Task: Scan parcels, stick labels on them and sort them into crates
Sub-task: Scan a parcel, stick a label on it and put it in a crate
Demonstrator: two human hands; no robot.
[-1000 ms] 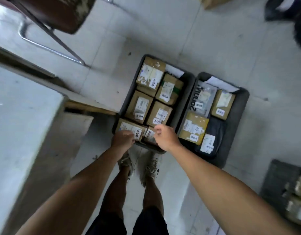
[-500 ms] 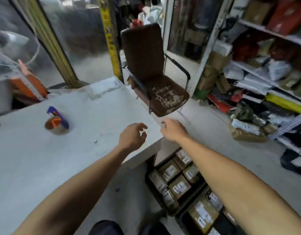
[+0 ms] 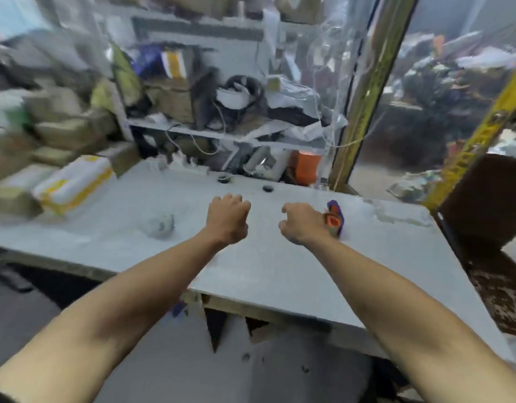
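Both hands, left [image 3: 227, 218] and right [image 3: 301, 223], hang over the counter [image 3: 280, 266] with fingers loosely curled, holding nothing. Parcels [image 3: 73, 184] wait at the far left. Next, I think, grab one to scan.

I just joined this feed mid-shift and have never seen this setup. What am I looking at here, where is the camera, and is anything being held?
There is no machine. A person wears one wide-angle camera on the head, looking forward and down, so the two bare arms are their own. The left hand and the right hand hang over a grey table, fingers loosely curled, holding nothing.

On the table lie a white parcel with yellow tape at the far left, a crumpled grey lump, and an orange and purple tape roll just beyond the right hand. Brown boxes are stacked at the left, with cluttered shelves behind. The picture is blurred, so finer detail is unclear.
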